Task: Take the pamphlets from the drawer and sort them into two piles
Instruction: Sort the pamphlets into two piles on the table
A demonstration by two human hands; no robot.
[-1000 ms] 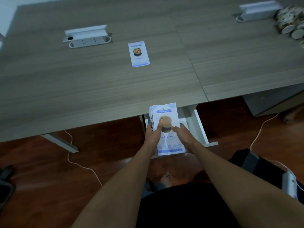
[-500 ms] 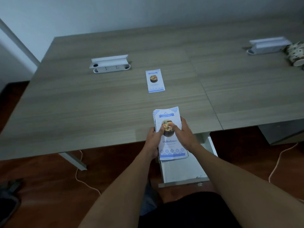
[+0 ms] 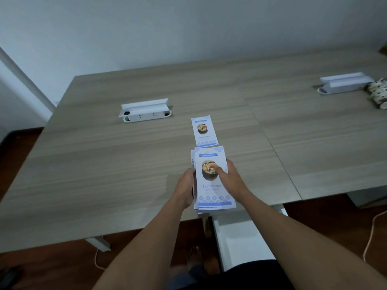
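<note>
We hold the stack of pamphlets in both hands above the near edge of the table; whether its underside touches the wood we cannot tell. The top sheet faces up, showing a bowl of food, a line of blue script and a blue patterned band at its near end. The sheets beneath are fanned slightly, their edges peeking out along the left side.

Our left hand is curled along the stack's left edge, fingers closed around the side and partly hidden under the paper. Our right hand grips the right edge, its thumb pressed flat on the bowl picture and the other fingers wrapped behind the sheets.

Just beyond the stack, a single pamphlet of the same design lies flat on the table by itself, near the stack's far end in the view.

Below the table edge, under our right forearm, the white drawer stands pulled open.

Farther out, a white socket box with a raised lid sits on the table to the left, a second socket box sits at the far right, and patterned cups lie beside that one.
</note>
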